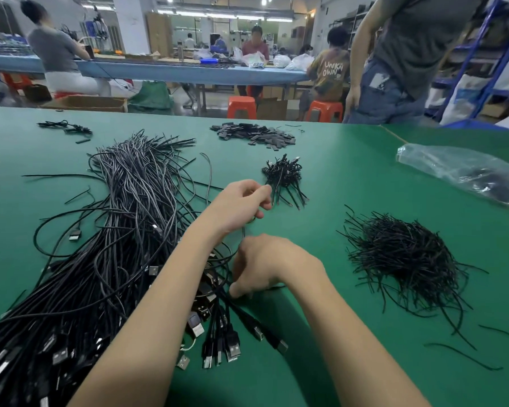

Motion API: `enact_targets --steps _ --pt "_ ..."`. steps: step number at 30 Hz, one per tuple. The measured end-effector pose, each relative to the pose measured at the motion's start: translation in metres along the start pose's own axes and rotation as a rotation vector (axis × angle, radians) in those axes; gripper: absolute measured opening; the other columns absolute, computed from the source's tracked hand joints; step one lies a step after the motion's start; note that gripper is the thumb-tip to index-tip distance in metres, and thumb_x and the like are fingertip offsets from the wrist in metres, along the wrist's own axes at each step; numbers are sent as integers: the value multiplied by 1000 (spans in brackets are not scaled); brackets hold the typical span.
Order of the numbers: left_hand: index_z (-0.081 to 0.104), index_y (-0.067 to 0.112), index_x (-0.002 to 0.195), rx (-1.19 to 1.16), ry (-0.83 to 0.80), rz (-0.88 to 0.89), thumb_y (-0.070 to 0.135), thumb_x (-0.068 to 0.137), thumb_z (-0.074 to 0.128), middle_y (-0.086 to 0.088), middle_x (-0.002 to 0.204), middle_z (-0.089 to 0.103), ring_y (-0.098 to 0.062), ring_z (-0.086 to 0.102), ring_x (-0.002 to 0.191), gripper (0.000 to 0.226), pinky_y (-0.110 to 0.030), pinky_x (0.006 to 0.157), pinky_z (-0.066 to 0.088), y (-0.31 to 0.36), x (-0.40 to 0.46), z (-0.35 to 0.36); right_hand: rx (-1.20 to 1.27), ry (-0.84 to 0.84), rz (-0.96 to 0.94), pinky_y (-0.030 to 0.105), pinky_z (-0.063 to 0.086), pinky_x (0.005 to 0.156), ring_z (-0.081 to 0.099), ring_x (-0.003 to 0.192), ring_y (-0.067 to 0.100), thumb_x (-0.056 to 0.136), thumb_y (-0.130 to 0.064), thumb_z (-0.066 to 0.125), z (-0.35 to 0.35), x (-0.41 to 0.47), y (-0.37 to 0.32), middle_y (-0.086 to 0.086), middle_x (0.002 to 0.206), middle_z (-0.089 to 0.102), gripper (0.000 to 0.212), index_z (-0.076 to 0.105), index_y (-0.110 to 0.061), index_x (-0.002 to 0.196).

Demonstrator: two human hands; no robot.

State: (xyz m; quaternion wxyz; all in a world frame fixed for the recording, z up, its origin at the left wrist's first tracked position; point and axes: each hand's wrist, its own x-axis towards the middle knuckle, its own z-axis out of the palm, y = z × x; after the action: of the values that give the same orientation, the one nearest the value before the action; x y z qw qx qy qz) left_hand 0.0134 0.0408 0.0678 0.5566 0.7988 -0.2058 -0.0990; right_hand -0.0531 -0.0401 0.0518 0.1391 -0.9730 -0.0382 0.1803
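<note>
Green counter [335, 171] carries the cable bundle [124, 245] on our left. Our left hand [241, 201] pinches one cable [243, 233] with curled fingers; our right hand [265, 265] grips what we judge to be the same cable lower down, by the plugs. Its long axis runs near-to-far between the hands. The tie pile [403, 259] lies rightward, so we judge the right hand nearer to it

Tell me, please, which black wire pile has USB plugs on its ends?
The large cable bundle on the left; only its ends show silver USB plugs.
</note>
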Motion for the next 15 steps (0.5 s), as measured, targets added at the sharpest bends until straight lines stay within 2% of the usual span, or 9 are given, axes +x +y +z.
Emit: enact_targets --steps 3,6,8,9,11,12,13,15 --pt "64 16 88 48 -10 11 35 103 46 5 89 72 -10 64 73 30 -26 72 48 -3 1 -4 290 -4 -47 32 60 77 65 65 15 81 -33 69 -7 -5 14 -3 70 72 25 74 -8 83" --pt "65 15 89 94 -66 27 37 105 42 1 90 72 -13 65 74 35 -31 77 48 -6 0 -7 709 129 -45 29 61 66 67 64 15 90 -12 66 -21 -16 44 7 72 67 16 71 4 90" --pt "67 15 93 158 -159 41 41 106 39 2 92 72 -15 67 81 41 -32 87 50 -6 -1 -9 940 220 -78 24 59 61 68 61 14 93 -8 65 -34 -25 61 6 68 66 16 71 7 92" --pt "69 15 96 198 -224 58 44 106 36 5 93 73 -13 68 86 45 -26 89 48 -3 -3 -10 1025 277 -86 23 58 61 67 59 13 92 -8 66 -40 -28 67 7 67 66 18 73 8 92" --pt "72 14 101 251 -349 103 48 107 30 8 97 76 -4 67 92 54 -9 84 43 7 -9 -9 1156 411 -90 22 57 58 64 56 13 91 -6 66 -50 -33 74 10 67 62 16 75 6 87" --pt "73 14 101 259 -393 131 48 107 27 8 98 76 -1 66 95 57 -5 82 41 13 -13 -7 1211 463 -89 22 56 57 64 55 12 92 -6 63 -54 -34 76 8 65 61 17 75 3 83" --pt "73 15 101 260 -420 162 47 107 26 8 99 76 0 66 97 57 -6 85 40 19 -16 -6 1264 498 -88 21 55 55 62 53 11 93 -6 60 -58 -36 76 5 61 60 21 76 -1 79" --pt "69 19 101 291 -419 239 44 107 30 10 98 76 -3 65 102 46 -17 95 42 30 -21 -5 1381 538 -97 18 53 50 57 49 8 94 -8 54 -64 -40 78 1 57 57 33 76 -9 69"
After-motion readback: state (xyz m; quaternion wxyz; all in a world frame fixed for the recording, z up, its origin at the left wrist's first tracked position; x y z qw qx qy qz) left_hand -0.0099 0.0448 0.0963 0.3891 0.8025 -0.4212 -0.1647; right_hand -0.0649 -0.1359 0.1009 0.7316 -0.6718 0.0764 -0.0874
